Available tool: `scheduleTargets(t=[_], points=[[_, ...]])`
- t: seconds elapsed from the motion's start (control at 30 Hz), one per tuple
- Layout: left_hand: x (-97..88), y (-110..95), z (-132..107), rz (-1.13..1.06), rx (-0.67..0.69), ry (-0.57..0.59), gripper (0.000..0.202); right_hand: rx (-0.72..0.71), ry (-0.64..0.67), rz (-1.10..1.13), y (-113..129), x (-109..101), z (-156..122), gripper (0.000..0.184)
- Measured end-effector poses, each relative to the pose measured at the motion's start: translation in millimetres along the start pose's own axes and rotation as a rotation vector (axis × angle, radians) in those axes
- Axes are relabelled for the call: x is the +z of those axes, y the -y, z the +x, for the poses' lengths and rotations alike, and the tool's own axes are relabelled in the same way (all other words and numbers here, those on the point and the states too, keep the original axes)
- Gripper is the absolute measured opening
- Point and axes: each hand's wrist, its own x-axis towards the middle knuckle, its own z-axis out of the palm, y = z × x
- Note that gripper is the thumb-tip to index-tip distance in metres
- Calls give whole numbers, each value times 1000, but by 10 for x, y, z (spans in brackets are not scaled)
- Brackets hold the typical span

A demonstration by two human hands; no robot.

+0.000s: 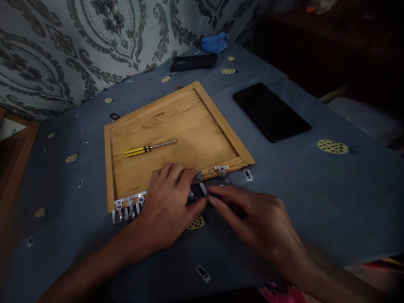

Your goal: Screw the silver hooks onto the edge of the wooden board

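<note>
A wooden framed panel [189,120] lies on the table with a row of metal hooks [129,203] along its near edge. My left hand [170,202] is closed over that edge, its index finger and thumb around a metal hook [203,188]. The fingertips of my right hand [259,216] pinch the same hook's curved end from the right. Another hook [222,170] sits near the panel's right corner, beside small holes in the rail. A screwdriver [137,151] with a yellow and black handle rests on the panel. My left hand hides the middle of the edge.
A blue cloth with pineapple prints [315,198] covers the table. Right of the panel lies a black phone [271,111]. Farther back are a dark phone case [194,62] and a crumpled blue cloth [215,43]. Patterned fabric [110,33] hangs behind the table.
</note>
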Motion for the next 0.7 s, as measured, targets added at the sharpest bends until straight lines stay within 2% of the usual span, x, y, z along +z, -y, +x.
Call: scheduleTargets(t=[0.7], points=[[14,1,-7,30,3,11,32,22,-6,8,-5,6,-21,20]])
